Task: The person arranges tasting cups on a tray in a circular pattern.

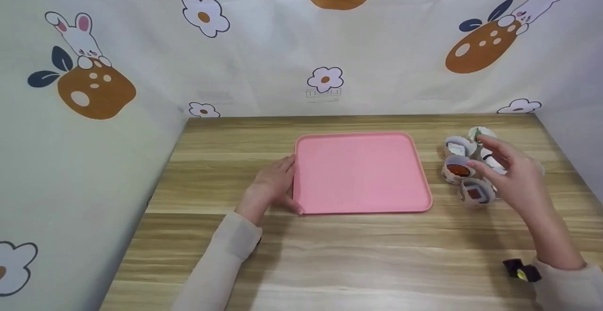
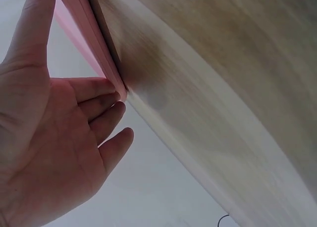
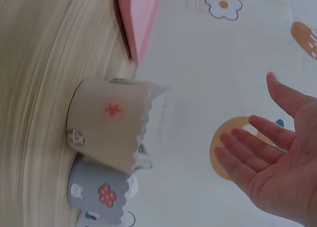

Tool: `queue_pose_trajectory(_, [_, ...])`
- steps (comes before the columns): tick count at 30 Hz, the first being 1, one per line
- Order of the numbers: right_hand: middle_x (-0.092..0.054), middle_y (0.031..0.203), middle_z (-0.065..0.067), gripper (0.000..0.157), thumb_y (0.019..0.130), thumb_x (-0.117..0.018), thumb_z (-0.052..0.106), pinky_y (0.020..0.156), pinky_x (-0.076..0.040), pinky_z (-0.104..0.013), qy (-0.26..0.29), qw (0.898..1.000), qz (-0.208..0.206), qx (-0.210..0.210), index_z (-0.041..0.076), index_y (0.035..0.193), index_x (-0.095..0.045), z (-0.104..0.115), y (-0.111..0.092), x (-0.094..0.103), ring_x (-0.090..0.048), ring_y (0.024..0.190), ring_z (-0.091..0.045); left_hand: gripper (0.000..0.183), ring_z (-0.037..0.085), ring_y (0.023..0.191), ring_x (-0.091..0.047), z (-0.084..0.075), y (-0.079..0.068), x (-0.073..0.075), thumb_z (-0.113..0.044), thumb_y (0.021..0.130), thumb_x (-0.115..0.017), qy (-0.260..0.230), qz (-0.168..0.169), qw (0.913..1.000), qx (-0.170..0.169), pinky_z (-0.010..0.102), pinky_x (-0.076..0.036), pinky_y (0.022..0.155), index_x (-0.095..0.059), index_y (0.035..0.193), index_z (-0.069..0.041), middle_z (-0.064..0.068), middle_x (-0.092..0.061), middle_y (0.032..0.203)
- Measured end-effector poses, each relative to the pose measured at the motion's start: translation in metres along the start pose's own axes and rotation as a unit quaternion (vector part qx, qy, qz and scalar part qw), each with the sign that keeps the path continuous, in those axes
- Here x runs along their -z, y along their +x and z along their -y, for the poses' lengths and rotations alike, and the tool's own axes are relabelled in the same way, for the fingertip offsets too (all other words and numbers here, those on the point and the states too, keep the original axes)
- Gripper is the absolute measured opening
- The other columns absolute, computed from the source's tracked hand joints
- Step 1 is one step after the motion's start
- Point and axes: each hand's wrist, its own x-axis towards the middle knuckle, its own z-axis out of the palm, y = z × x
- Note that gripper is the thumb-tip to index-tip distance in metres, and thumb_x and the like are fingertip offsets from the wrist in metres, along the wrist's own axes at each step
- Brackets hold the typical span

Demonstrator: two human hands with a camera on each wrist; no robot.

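Observation:
A pink rectangular tray lies on the wooden table. My left hand rests against its left side, thumb at the near corner and fingers along the edge. In the left wrist view, the fingertips touch the tray's rim and the palm faces the camera. My right hand hovers over a cluster of small scalloped paper cups, its thumb and fingers spread apart. The right wrist view has this hand holding nothing, beside a beige cup and a grey cup.
Among the cups, one holds a reddish-brown oval piece, one a dark square piece, another a white piece. Something green shows in the back cup. A printed curtain rises behind the table.

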Motion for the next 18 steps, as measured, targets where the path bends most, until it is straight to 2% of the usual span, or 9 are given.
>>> queue_pose_trajectory(3, [-0.049, 0.148, -0.026, 0.064, 0.093, -0.070, 0.033, 0.092, -0.029, 0.010, 0.017, 1.000, 0.008, -0.017, 0.009, 0.149, -0.047, -0.011, -0.001, 0.007, -0.047, 0.137, -0.038, 0.130, 0.027, 0.157, -0.013, 0.000, 0.000, -0.001, -0.068, 0.068, -0.078, 0.004, 0.000, 1.0000, -0.003, 0.041, -0.019, 0.128, -0.013, 0.160, -0.005, 0.009, -0.009, 0.170])
queue_pose_trajectory(6, [-0.045, 0.151, -0.028, 0.065, 0.096, -0.067, 0.032, 0.094, -0.027, 0.009, 0.031, 0.999, 0.015, -0.022, 0.014, 0.153, -0.042, -0.024, -0.001, 0.015, -0.043, 0.142, -0.008, 0.130, 0.026, 0.157, -0.013, 0.001, 0.000, -0.001, -0.069, 0.068, -0.077, 0.005, 0.001, 1.0000, -0.006, 0.041, -0.019, 0.128, -0.013, 0.160, -0.005, 0.009, -0.008, 0.170])
queue_pose_trajectory(8, [-0.043, 0.153, -0.026, 0.064, 0.096, -0.067, 0.030, 0.094, -0.027, 0.009, 0.037, 0.999, 0.011, -0.023, 0.018, 0.154, -0.041, -0.033, -0.002, 0.019, -0.038, 0.131, 0.014, 0.129, 0.026, 0.157, -0.013, 0.001, -0.001, 0.000, -0.068, 0.069, -0.078, 0.004, 0.001, 0.9999, -0.009, 0.040, -0.018, 0.129, -0.013, 0.160, -0.004, 0.009, -0.008, 0.170])
queue_pose_trajectory(10, [-0.042, 0.154, -0.024, 0.063, 0.097, -0.066, 0.029, 0.093, -0.028, 0.009, 0.041, 0.999, 0.001, -0.024, 0.021, 0.154, -0.040, -0.042, -0.002, 0.022, -0.036, 0.117, 0.024, 0.129, 0.026, 0.157, -0.013, 0.001, -0.001, 0.001, -0.067, 0.069, -0.078, 0.004, 0.000, 0.9999, -0.014, 0.040, -0.018, 0.129, -0.013, 0.160, -0.004, 0.010, -0.009, 0.170])
queue_pose_trajectory(14, [-0.041, 0.156, -0.019, 0.062, 0.097, -0.066, 0.026, 0.094, -0.030, 0.008, 0.061, 0.997, -0.020, -0.033, 0.020, 0.154, -0.040, -0.059, -0.003, 0.028, -0.038, 0.121, 0.021, 0.129, 0.027, 0.157, -0.013, 0.002, -0.001, 0.000, -0.067, 0.069, -0.079, 0.001, -0.003, 0.9999, -0.015, 0.040, -0.019, 0.128, -0.012, 0.160, -0.004, 0.010, -0.009, 0.170])
queue_pose_trajectory(18, [-0.039, 0.158, -0.016, 0.063, 0.098, -0.065, 0.024, 0.099, -0.028, 0.007, 0.068, 0.996, -0.038, -0.043, 0.014, 0.154, -0.039, -0.075, -0.003, 0.031, -0.038, 0.128, 0.017, 0.131, 0.027, 0.157, -0.013, 0.003, -0.001, -0.002, -0.066, 0.068, -0.078, -0.013, -0.008, 0.9998, -0.014, 0.041, -0.019, 0.128, -0.011, 0.160, -0.004, 0.010, -0.008, 0.170])
